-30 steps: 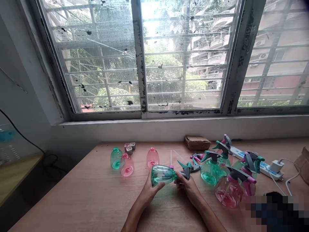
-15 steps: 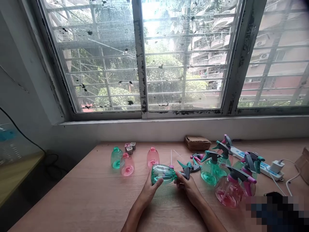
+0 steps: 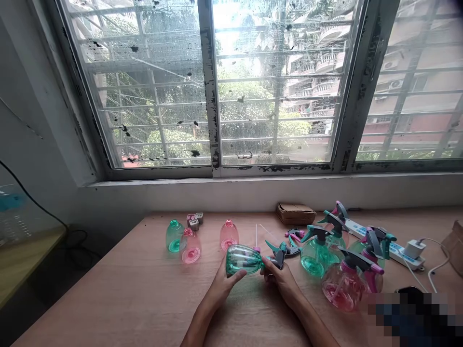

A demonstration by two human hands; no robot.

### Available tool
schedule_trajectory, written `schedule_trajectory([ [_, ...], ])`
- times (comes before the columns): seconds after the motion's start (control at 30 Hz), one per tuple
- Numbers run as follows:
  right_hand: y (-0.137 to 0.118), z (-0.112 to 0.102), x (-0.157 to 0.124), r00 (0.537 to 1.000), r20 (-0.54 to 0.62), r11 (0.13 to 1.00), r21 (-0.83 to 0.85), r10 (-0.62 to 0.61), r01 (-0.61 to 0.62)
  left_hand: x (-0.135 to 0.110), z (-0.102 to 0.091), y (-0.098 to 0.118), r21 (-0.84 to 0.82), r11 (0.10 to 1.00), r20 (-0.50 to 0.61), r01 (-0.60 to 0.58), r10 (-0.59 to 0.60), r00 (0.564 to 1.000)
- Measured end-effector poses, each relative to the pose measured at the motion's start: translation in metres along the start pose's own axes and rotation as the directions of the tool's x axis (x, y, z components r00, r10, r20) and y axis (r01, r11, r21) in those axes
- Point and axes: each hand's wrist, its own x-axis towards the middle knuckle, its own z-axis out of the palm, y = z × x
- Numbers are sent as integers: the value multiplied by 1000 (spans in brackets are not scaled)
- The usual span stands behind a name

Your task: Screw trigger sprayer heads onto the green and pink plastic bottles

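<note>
A clear green spray bottle (image 3: 243, 259) lies sideways in the air between my hands, its base to the left. My left hand (image 3: 228, 284) is closed round the base end, thumb along the near side. At the neck, my right hand (image 3: 275, 272) grips the teal and dark grey spray head (image 3: 278, 259); its fingers are partly hidden beneath. Behind the bottle, loose spray heads (image 3: 287, 248) in teal and pink lie on the table, with thin clear tubes standing up. A headless pink bottle (image 3: 229, 235) stands just beyond my left hand.
A headless green bottle (image 3: 175, 236), another pink bottle (image 3: 191, 246) and small printed cubes (image 3: 194, 223) stand at left. Several assembled spray bottles (image 3: 345, 284) crowd the right, before a power strip (image 3: 398, 253) with cables. A brown cardboard box (image 3: 295, 214) lies against the wall.
The green bottle's base end has shifted very slightly up and left, and my left thumb has slid along it. Both hands keep their grip.
</note>
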Motion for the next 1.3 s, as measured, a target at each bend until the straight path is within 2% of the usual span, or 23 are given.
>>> schedule_trajectory([
  [0.2,-1,1,-1,1000,0,1000,-8,-7,7,1,-1,-8,-40,999,-1,10,-10,1000],
  [0.47,-1,1,-1,1000,1,1000,-10,-9,9,2,-3,2,3,1000,1,-17,17,1000],
  [0.7,-1,0,-1,1000,20,1000,-9,-2,2,0,-3,-6,-19,1000,12,-4,4,1000],
  [0.9,-2,2,-1,1000,21,1000,-13,-4,4,2,-3,-2,11,1000,-28,-5,6,1000],
  [1.1,-2,2,0,1000,-16,1000,-20,-18,17,1,-4,-7,-15,1000,15,16,-16,1000],
  [1.3,-6,5,-3,1000,8,998,-52,-23,23,1,-5,-7,-19,1000,-7,12,-12,1000],
])
